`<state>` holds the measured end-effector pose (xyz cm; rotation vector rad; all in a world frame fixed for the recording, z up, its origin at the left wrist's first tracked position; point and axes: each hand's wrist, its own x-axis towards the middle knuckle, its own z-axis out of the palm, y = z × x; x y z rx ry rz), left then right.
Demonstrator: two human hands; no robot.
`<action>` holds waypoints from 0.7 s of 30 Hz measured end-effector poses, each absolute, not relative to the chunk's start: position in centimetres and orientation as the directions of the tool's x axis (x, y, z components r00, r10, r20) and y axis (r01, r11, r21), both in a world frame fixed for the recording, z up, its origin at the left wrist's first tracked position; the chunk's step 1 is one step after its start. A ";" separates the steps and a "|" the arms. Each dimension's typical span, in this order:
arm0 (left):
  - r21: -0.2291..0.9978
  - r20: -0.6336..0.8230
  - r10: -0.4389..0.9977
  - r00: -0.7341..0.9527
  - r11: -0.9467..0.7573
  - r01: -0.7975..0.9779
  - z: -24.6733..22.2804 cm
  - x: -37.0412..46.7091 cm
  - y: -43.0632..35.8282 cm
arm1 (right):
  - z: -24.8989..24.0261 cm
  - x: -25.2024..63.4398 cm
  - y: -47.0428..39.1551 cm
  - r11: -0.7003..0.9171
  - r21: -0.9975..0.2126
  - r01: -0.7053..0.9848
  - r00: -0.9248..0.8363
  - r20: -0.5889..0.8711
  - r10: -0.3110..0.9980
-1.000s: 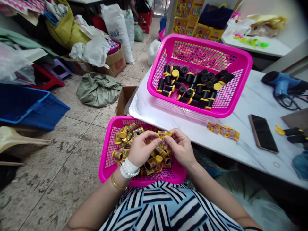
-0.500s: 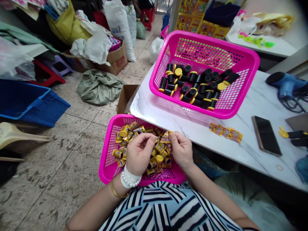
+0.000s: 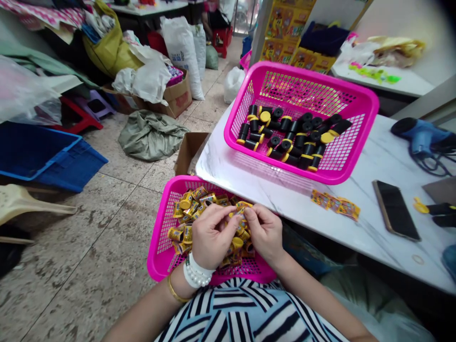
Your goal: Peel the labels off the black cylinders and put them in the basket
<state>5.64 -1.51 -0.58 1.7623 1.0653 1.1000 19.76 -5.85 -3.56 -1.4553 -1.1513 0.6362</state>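
My left hand [image 3: 213,235], a pearl bracelet at its wrist, pinches one edge of a small yellow printed plastic sleeve [image 3: 242,207]. The thumb and fingers of my right hand [image 3: 264,232] are closed on the sleeve's other side. Both hands are over a pink basket [image 3: 156,251] in front of my lap. Inside it are many small cylinders wrapped in yellow printed film [image 3: 190,206], some with yellow caps showing. My hands cover part of the pile.
A second pink basket [image 3: 285,176] with black cylinders with yellow caps [image 3: 308,148] stands on the marble-patterned table [image 3: 221,161]. Right of it lie flat printed sleeves [image 3: 335,204], a phone [image 3: 396,209] and a blue heat gun [image 3: 422,135]. A blue crate [image 3: 76,164] is at left.
My left hand has moved right to the sleeve, and its fingertips now meet it beside my right hand's. The whole view has shifted slightly, with the baskets a little lower.
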 end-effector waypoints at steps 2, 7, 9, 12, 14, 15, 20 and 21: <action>0.906 0.284 0.934 0.216 -0.335 0.260 -0.6 5.5 -1.4 | -3.5 19.8 -5.7 0.110 -0.933 0.342 0.383 0.245 0.890; 0.901 0.315 0.934 0.168 -0.350 0.257 -0.3 5.2 -1.3 | -3.4 19.8 -5.4 0.159 -0.896 0.414 0.355 0.320 0.878; 0.916 0.289 0.941 0.176 -0.325 0.235 -0.2 5.2 -1.3 | -3.4 19.6 -5.4 0.196 -0.878 0.437 0.319 0.355 0.879; 0.948 0.222 0.965 0.142 -0.247 0.201 -0.2 5.1 -1.2 | -3.4 19.3 -5.5 0.220 -0.872 0.437 0.303 0.373 0.877; 0.959 0.197 0.973 0.120 -0.217 0.183 -0.3 4.9 -1.1 | -3.4 19.2 -5.5 0.231 -0.870 0.435 0.298 0.382 0.875; 0.962 0.194 0.974 0.118 -0.213 0.174 -0.3 4.9 -1.1 | -3.5 19.1 -5.5 0.240 -0.868 0.435 0.291 0.388 0.874; 0.969 0.190 0.974 0.121 -0.206 0.137 -0.7 4.7 -1.2 | -3.6 18.8 -5.3 0.270 -0.849 0.454 0.243 0.409 0.879; 0.978 0.165 0.981 0.106 -0.177 0.115 -0.8 4.7 -1.3 | -3.6 18.7 -5.3 0.272 -0.845 0.460 0.239 0.413 0.879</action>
